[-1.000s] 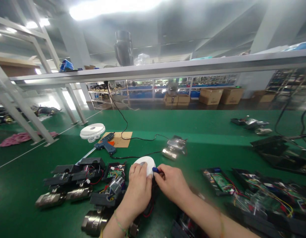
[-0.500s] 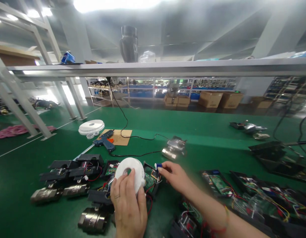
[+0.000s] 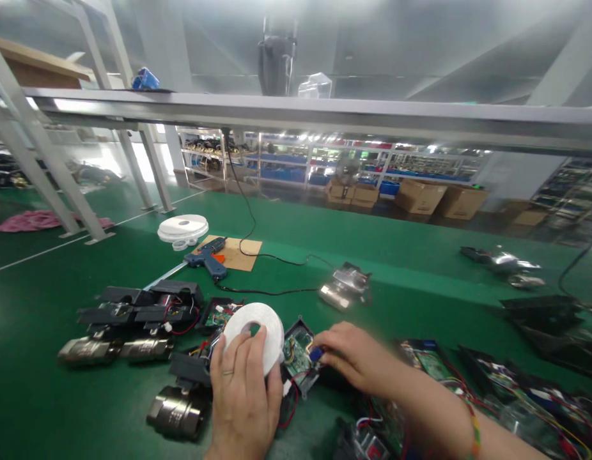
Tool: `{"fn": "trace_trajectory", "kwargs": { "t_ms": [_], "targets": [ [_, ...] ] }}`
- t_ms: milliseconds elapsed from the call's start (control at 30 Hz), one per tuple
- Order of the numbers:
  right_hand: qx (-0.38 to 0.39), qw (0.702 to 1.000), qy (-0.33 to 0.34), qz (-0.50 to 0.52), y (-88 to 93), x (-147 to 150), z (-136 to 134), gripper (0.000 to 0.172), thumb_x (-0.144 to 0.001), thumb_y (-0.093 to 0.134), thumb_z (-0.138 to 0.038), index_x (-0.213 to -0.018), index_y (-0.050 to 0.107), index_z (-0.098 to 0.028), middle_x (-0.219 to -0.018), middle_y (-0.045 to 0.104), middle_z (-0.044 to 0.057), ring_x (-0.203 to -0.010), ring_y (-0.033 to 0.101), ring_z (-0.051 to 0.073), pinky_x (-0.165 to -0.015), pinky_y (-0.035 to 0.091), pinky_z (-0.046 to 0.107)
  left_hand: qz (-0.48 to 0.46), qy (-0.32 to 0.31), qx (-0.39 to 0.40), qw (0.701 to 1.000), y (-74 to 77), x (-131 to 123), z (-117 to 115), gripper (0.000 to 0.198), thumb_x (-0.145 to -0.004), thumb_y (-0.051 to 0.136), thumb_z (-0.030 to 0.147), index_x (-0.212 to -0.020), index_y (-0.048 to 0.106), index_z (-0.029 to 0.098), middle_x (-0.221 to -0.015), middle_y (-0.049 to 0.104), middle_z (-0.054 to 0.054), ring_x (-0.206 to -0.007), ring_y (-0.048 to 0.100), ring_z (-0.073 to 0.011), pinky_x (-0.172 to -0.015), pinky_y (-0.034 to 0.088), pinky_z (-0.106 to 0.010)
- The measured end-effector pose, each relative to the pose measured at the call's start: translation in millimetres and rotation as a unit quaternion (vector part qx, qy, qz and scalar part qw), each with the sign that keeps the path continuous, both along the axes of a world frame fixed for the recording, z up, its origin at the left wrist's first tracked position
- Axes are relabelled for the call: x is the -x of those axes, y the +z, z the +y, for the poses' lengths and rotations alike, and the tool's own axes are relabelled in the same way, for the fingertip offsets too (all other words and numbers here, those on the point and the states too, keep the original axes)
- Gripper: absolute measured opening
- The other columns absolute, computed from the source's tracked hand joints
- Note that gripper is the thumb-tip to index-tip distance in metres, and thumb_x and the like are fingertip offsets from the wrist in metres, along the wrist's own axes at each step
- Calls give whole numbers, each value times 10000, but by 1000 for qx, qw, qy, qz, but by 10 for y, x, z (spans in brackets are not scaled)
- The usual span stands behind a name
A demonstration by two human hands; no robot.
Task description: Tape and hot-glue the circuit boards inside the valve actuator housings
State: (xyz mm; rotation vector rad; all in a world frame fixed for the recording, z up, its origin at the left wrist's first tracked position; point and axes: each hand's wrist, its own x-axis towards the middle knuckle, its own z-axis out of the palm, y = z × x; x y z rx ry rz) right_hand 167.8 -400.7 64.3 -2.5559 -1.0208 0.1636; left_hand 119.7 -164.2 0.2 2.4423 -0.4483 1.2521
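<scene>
My left hand (image 3: 243, 393) is closed around a white roll of tape (image 3: 272, 329), with fingertips at its centre hole. In my right hand (image 3: 351, 354), thumb and fingers pinch a small blue part (image 3: 316, 354). That part is over the right edge of an open black housing (image 3: 296, 359) with a green circuit board and wires inside. The roll hides some of the housing's left side. Just left of my left hand are a black bracket (image 3: 190, 370) and a metal valve body (image 3: 176, 414).
Left stand black assemblies (image 3: 147, 306) on metal valves (image 3: 89, 350). A glue gun (image 3: 207, 260) lies by cardboard (image 3: 245, 255), its cable (image 3: 272, 293) crossing the green bench. White discs (image 3: 183, 227), a silvery valve assembly (image 3: 344, 287) and wired housings (image 3: 507, 377) lie around. A shelf (image 3: 296, 112) spans above.
My right hand has moved slightly right and lower with the blue part, which is now over the housing's edge. My left hand stays on the tape roll. The camera view has shifted.
</scene>
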Motion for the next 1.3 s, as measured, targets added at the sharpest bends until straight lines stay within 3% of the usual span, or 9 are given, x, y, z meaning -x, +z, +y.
{"fn": "trace_trajectory", "kwargs": {
  "t_ms": [267, 433, 567, 767, 1033, 1300],
  "targets": [
    [76, 990, 107, -44, 80, 44, -61, 200, -989, 468, -227, -1080, 646, -242, -965, 674, 55, -903, 576, 202, -783, 366, 341, -6, -1, -1, 1000, 56, 6, 2, 433, -893, 552, 127, -1296, 494, -17, -1153, 615, -208, -1158, 514, -309, -1140, 294, -544],
    [180, 965, 128, -142, 81, 2, 99, 190, -915, 564, -187, -1069, 644, -263, -855, 665, 30, -800, 544, 203, -714, 301, 366, -4, 2, -6, 1000, 68, 17, 3, 423, -895, 547, 135, -1283, 501, -26, -1134, 612, -208, -1143, 513, -310, -1136, 293, -537],
    [215, 949, 154, -174, 79, -57, 225, 95, -941, 564, -191, -973, 638, -242, -772, 635, 13, -693, 504, 183, -644, 260, 366, -6, 1, -5, 1000, 75, 21, 4, 422, -899, 534, 137, -1289, 489, -18, -1164, 605, -217, -1141, 509, -305, -1142, 290, -535],
    [189, 959, 163, -137, 26, -101, 199, 111, -926, 549, -213, -967, 651, -222, -864, 652, 36, -761, 537, 201, -687, 299, 366, 3, -6, 4, 1000, 48, 8, 13, 447, -884, 553, 134, -1303, 492, -10, -1158, 609, -199, -1149, 511, -299, -1159, 278, -537],
    [92, 980, 157, -74, -173, -5, 152, 373, -882, 409, -87, -1149, 662, -146, -850, 687, 85, -785, 563, 225, -761, 391, 371, 3, -11, 8, 1000, 49, -1, 28, 495, -876, 555, 136, -1337, 464, -19, -1174, 606, -200, -1172, 511, -296, -1169, 276, -516],
    [82, 990, 94, -60, -91, 111, 170, 284, -993, 451, -220, -1179, 661, -175, -1069, 633, 111, -1021, 511, 269, -885, 429, 410, 11, -24, 2, 1000, 26, 11, 47, 537, -858, 583, 132, -1356, 451, -19, -1194, 598, -203, -1188, 503, -301, -1175, 271, -524]
  ]
}}
